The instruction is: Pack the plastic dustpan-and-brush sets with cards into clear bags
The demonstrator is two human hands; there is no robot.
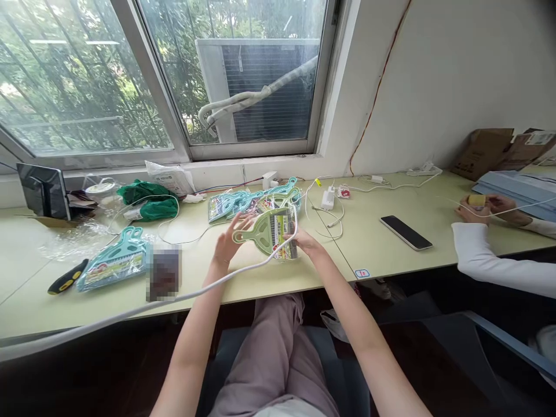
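Both bare forearms reach forward from near edge, converging at centre. Left hand [229, 242] raised, palm inward, fingers [241, 222] spread and curled. Right hand [306, 242] opposite it, fingers wrapped in a grip, wrist straight.
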